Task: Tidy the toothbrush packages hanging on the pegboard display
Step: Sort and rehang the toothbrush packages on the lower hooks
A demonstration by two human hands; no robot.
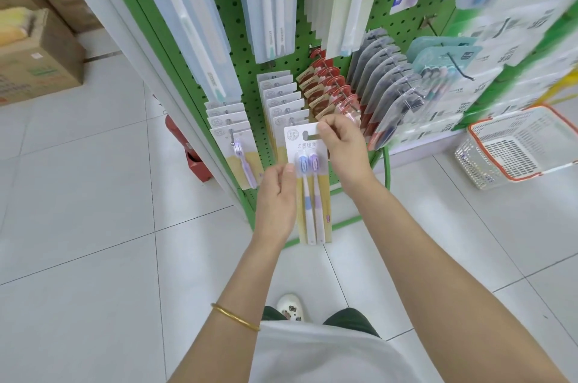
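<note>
I hold a two-brush toothbrush package with a white and yellow card in front of the green pegboard. My right hand pinches the card's top right corner beside its hang slot. My left hand grips the card's left edge with the thumb on its front. The package is off its hook, just below a row of matching packages. A second row of the same cards hangs to the left, its front one showing a purple brush.
Red-carded packages and clear grey blister packs hang to the right, long pale packages above. A white and orange shopping basket sits on the tiled floor at right. Cardboard boxes stand at left. A red object sits by the rack's base.
</note>
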